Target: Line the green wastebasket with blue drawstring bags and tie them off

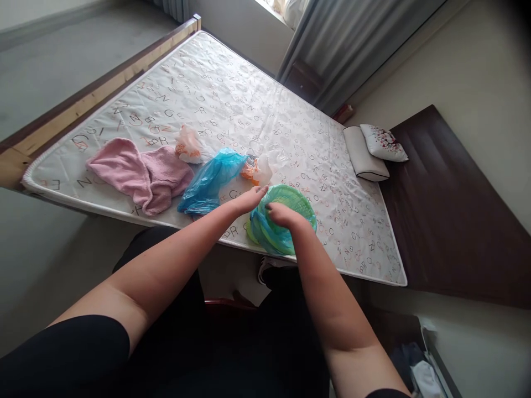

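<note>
A green plastic basket point(305, 207) stands near the front edge of the mattress. A thin blue plastic bag point(267, 233) lies over its near left side and partly inside it. My left hand point(250, 200) is at the basket's left rim, fingers closed on the bag's edge. Over the basket's opening, my right hand point(282, 214) is closed on the bag too; its fingertips are partly hidden. To the left lies another crumpled blue plastic bag point(213, 179), beside a pink towel point(136, 174). Clear bags with orange print point(259, 169) sit just behind the basket.
The letter-printed mattress point(249, 105) rests on a wooden bed frame point(103, 85). Another clear bag with orange print point(187, 145) lies behind the towel. A beige pillow point(365, 155) and a flowered cushion point(384, 142) are by the dark headboard point(452, 210). Grey curtains point(352, 50) hang behind.
</note>
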`<action>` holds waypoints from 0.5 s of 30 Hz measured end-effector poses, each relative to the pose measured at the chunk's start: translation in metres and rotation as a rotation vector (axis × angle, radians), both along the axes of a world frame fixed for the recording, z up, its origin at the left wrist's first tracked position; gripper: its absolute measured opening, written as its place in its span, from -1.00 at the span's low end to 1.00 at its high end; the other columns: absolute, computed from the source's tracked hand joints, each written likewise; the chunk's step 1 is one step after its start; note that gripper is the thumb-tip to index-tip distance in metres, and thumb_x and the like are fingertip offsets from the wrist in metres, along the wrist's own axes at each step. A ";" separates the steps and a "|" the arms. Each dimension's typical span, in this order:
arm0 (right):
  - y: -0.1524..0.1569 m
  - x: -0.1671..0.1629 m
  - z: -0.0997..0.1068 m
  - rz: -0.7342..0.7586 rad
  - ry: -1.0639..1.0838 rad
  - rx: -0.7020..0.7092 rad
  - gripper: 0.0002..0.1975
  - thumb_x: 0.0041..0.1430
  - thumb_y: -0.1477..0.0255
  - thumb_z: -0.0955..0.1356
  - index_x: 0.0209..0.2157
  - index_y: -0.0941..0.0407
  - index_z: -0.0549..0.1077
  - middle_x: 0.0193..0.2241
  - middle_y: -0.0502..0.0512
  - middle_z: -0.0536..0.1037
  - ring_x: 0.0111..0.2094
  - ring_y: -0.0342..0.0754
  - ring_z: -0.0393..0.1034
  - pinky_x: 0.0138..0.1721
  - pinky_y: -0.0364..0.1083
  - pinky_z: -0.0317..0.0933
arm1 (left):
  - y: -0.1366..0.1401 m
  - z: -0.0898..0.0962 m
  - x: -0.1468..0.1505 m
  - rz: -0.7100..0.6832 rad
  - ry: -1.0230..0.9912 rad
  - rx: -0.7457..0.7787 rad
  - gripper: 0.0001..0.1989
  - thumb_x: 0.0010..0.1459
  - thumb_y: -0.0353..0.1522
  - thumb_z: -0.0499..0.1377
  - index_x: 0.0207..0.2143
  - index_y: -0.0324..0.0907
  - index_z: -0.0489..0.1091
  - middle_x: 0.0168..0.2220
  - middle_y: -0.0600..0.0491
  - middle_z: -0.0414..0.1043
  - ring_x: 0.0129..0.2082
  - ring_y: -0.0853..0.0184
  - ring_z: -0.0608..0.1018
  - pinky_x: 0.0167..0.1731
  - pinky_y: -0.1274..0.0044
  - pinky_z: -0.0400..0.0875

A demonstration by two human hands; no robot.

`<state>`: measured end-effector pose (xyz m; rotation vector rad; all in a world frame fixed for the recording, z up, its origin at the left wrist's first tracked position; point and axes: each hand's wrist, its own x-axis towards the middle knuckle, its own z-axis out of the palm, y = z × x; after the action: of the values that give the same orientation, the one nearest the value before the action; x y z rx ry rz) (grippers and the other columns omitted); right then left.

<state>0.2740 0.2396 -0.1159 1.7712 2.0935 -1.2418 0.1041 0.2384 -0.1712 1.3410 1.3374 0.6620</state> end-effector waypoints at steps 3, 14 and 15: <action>-0.006 0.035 0.028 -0.237 0.203 0.329 -0.56 0.27 0.53 0.25 0.10 0.12 0.59 0.20 0.21 0.61 0.26 0.13 0.45 0.39 0.17 0.24 | 0.005 -0.005 -0.004 0.095 0.015 -0.023 -0.21 0.46 0.18 -0.13 0.30 -0.24 0.39 0.30 -0.31 0.49 0.32 -0.10 0.50 0.32 0.20 0.32; -0.040 0.143 -0.050 -1.206 0.548 0.567 -0.57 0.13 0.17 0.39 -0.03 0.10 0.53 -0.19 0.10 0.64 -0.13 0.04 0.56 -0.07 0.01 0.46 | 0.011 -0.009 -0.005 0.325 -0.166 0.153 -0.40 0.43 -0.02 0.07 0.28 -0.23 0.42 0.33 -0.25 0.47 0.38 -0.05 0.44 0.41 0.19 0.22; -0.039 0.143 -0.057 -1.198 0.600 0.515 -0.52 0.11 0.14 0.42 0.00 0.10 0.52 -0.16 0.11 0.65 -0.12 0.04 0.57 -0.07 0.00 0.47 | 0.010 -0.010 -0.004 0.308 -0.184 0.135 -0.39 0.40 -0.03 0.10 0.30 -0.23 0.42 0.35 -0.25 0.45 0.39 -0.06 0.44 0.42 0.18 0.22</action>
<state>0.4168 0.2004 -0.1729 3.5348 1.5379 -1.6741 0.1000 0.2483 -0.1808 1.1561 1.3794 1.0767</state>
